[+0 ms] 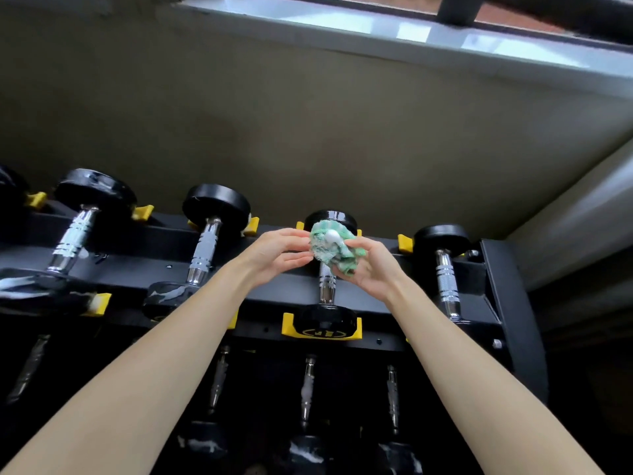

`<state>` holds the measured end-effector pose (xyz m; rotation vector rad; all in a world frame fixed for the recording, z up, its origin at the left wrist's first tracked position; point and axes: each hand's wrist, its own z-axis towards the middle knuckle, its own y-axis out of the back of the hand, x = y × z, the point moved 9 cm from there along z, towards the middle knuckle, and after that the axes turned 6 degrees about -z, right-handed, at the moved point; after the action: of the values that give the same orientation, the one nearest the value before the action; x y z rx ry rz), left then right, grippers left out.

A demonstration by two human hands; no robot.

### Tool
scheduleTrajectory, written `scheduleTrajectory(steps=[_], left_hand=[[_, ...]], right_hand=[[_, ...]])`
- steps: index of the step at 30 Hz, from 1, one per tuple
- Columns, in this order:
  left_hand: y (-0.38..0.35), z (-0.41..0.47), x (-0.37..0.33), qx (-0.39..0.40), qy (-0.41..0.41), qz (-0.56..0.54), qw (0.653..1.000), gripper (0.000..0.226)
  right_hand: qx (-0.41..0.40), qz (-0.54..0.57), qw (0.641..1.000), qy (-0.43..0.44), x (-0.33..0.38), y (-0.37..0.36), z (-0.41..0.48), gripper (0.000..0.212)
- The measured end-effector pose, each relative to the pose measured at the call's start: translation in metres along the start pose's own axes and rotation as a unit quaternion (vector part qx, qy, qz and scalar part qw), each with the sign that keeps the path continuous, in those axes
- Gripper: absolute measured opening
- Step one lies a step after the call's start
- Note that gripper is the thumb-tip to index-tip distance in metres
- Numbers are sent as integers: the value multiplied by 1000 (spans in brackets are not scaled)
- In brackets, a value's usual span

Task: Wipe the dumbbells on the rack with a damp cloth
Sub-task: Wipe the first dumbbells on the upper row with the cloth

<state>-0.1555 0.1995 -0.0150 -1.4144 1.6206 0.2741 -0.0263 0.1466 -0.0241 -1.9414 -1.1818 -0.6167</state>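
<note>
Beige wall behind the rack (120, 269): right hand (371, 269) grips cloth (329, 250), left hand (274, 252) pinches its edge at the dumbbell (327, 282), so best wrap snugly and twist along the handle.

Your cloth (330, 250) is green and white, crumpled into a wad just above the chrome handle of a black-ended dumbbell (327, 286). That dumbbell lies in yellow cradles on the top row of the black rack (503, 296).

The crumpled terry cloth (327, 250) is mottled green and white; round-headed dumbbells (320, 317) black, knurled handles (327, 289) banded chrome; steel rack (503, 303) black — plastic cradles (288, 325) yellow.
</note>
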Motion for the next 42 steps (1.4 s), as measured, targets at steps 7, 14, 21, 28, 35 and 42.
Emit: scheduleTrajectory(steps=[7, 14, 21, 28, 35, 42], left_hand=[[-12, -1, -2, -37, -48, 141, 988, 5], [-26, -14, -44, -115, -263, 264, 921, 27], [-84, -41, -42, -3, -439, 527, 728, 8], [-89, -34, -9, 77, -337, 552, 759, 50], [-43, -17, -50, -202, -326, 424, 820, 28], [-40, 41, 22, -152, 55, 607, 779, 85]], right_hand=[[2, -39, 999, 26, -2, 13, -12, 25], [-102, -48, 994, 8, -5, 28, -17, 13], [-90, 78, 993, 10, -6, 21, -13, 25], [10, 184, 982, 31, 5, 16, -18, 39], [-138, 156, 977, 40, 12, 72, 4, 13], [-278, -11, 959, 61, 32, 119, 29, 21]])
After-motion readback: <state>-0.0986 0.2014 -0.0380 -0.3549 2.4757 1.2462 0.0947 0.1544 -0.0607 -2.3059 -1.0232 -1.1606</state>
